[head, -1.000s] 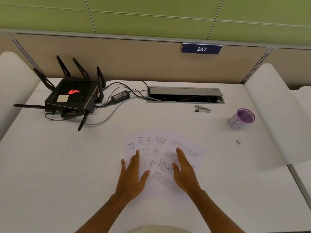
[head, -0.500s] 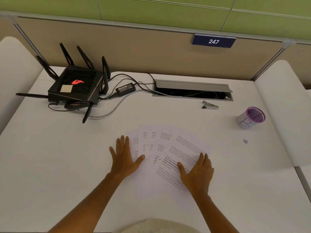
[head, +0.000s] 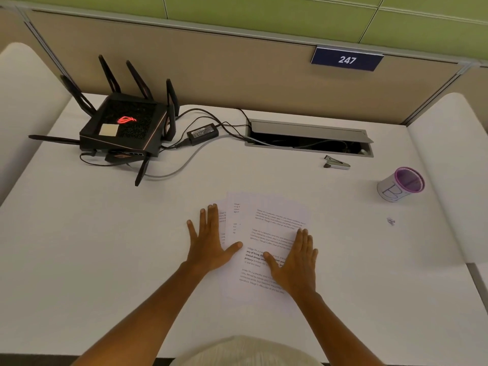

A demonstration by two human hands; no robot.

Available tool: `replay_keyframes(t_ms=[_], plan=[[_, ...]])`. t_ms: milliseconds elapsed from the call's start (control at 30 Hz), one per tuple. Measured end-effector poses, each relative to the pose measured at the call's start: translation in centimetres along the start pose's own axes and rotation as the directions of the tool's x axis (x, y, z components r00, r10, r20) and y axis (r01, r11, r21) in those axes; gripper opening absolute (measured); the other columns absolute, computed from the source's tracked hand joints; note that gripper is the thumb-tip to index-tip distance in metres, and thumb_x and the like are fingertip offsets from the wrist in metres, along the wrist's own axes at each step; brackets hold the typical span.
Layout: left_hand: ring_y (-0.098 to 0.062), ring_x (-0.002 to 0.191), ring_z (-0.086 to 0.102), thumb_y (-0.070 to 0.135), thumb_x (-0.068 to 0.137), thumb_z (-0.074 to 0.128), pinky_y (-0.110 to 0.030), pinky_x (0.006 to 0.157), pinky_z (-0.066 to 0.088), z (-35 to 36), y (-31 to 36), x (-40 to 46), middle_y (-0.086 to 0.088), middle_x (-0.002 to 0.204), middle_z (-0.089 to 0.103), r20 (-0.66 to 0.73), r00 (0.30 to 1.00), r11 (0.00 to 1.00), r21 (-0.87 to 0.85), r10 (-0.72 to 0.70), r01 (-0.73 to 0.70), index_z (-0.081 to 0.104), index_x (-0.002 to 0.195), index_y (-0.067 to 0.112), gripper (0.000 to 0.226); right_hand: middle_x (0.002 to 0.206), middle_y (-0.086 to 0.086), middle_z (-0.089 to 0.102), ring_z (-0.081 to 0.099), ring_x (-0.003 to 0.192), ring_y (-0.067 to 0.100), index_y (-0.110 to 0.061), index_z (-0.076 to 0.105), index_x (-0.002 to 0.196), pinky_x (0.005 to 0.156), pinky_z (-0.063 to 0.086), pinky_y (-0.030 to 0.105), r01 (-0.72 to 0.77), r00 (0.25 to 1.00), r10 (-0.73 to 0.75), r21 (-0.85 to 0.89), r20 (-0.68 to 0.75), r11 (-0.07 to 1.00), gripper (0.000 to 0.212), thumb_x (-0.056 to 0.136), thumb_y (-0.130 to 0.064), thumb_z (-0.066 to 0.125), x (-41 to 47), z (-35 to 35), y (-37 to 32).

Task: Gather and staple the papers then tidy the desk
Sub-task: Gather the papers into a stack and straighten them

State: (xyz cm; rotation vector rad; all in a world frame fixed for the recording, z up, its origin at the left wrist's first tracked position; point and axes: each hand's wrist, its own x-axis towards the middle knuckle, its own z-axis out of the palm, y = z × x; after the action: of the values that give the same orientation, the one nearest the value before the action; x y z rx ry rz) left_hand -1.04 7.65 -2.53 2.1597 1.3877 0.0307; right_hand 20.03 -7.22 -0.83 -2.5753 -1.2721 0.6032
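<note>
Right now both of my hands lie flat and spread, gripping nothing: the left hand [head: 210,240] presses the left edge of the papers [head: 266,233], the right hand [head: 294,262] the lower right part, thumbs pointing toward each other. The sheets sit at the centre of the white desk [head: 92,260], overlapping, with the top one tilted.

Printed paragraphs run down the top sheet; I can pick out bold words such as "way of living", the rest is too small to read. At 1 o'clock from the papers lies the small stapler [head: 336,164], untouched, just in front of the open cable tray [head: 309,137]. At 2 o'clock stands a purple-rimmed cup [head: 401,183] with a hand-drawn "B". A blue plate [head: 346,59] on the partition reads "247". At 10 o'clock sits a black router [head: 122,128] with a glowing red logo, a power brick [head: 202,133] beside it.

Half a second ago the sheets fanned out wide; now they are pushed much closer together, both hands nearer each other.

A tiny dark scrap [head: 390,221] at 3 o'clock I cannot identify.
</note>
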Motion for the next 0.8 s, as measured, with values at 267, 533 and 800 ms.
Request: replay_keyframes(t_ms=[267, 533, 800], plan=[[-0.028, 0.162, -0.013, 0.090, 0.077, 0.048, -0.060, 0.125, -0.014, 0.0, 0.4, -0.1, -0.001, 0.174, -0.019, 0.009, 1.000, 0.999, -0.049, -0.002, 0.003, -0.027, 0.160, 0.021, 0.132, 0.174, 0.009, -0.012, -0.010, 0.161, 0.028, -0.010, -0.013, 0.163, 0.131, 0.000, 0.052, 0.127, 0.990, -0.126, -0.011, 0.068, 0.992, 0.125, 0.082, -0.086, 0.043, 0.0, 0.8, -2.3], [-0.032, 0.163, -0.003, 0.084, 0.075, 0.060, -0.061, 0.127, -0.007, -0.5, 0.7, -0.2, -0.006, 0.176, -0.006, -0.003, 1.000, 0.997, -0.073, 0.001, -0.001, -0.026, 0.160, 0.023, 0.136, 0.175, 0.006, -0.011, -0.010, 0.161, 0.026, -0.012, -0.012, 0.164, 0.131, -0.001, 0.051, 0.238, 0.965, -0.235, -0.008, 0.116, 0.971, 0.122, 0.084, -0.085, 0.044, 0.3, 1.1, -2.7], [-0.033, 0.162, -0.003, 0.078, 0.076, 0.067, -0.058, 0.127, -0.007, -0.7, 0.9, -0.1, -0.006, 0.176, -0.005, 0.001, 1.000, 0.996, -0.085, 0.006, -0.006, -0.026, 0.160, 0.022, 0.137, 0.175, 0.005, -0.010, -0.009, 0.162, 0.025, -0.012, -0.012, 0.164, 0.131, -0.001, 0.047, 0.261, 0.961, -0.255, -0.053, 0.109, 0.964, 0.121, 0.084, -0.082, 0.047, 0.2, 1.2, -2.2]])
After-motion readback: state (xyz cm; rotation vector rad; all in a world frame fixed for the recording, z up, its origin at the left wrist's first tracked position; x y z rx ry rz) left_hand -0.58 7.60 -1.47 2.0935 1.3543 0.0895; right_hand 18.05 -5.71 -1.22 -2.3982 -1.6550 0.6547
